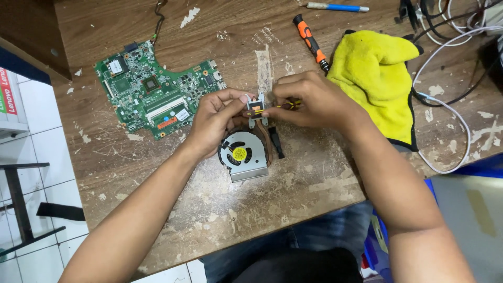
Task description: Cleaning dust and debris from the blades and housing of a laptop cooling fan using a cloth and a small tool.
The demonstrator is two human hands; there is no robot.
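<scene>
Copper-piped laptop cooling fan assembly [242,155] lies on bench [293,194], between both hands. Left hand [212,119] pinches its heatsink plate [256,108]; right hand [309,99], fingers curled, grips a small yellow tool [280,106] against it.

Fan [241,155] just below my grip, on the table [293,188]. Circuit board [152,91] lies left of it. Cloth [380,78] right; screwdriver [310,42] behind.

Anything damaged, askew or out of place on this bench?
The wooden table has its surface peeling in pale patches, worst near the front edge. The green circuit board lies bare and askew. Both hands hold the cooling fan assembly; nothing looks spilled.
</scene>
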